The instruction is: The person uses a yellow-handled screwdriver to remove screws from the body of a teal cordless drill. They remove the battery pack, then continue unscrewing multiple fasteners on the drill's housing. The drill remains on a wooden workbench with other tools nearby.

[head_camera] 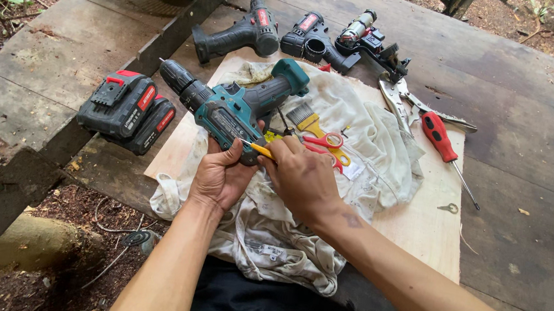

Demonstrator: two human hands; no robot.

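Observation:
A teal and black cordless drill point(232, 103) lies on a white cloth point(356, 138) in the middle of a wooden table. My left hand point(219, 174) grips the drill's rear body from below. My right hand point(298, 176) holds a small yellow-handled tool point(261, 150) whose tip touches the drill's housing. Red-handled scissors point(325, 144) and a yellow brush point(306, 121) rest on the cloth just beyond my right hand.
Two black and red battery packs point(127, 109) sit at the left. Two dark drills point(246, 33) and a stripped motor unit point(369, 42) lie at the back. Pliers point(398, 99), a red screwdriver point(443, 144) and a small key point(449, 208) lie on the plywood board point(428, 224) at the right.

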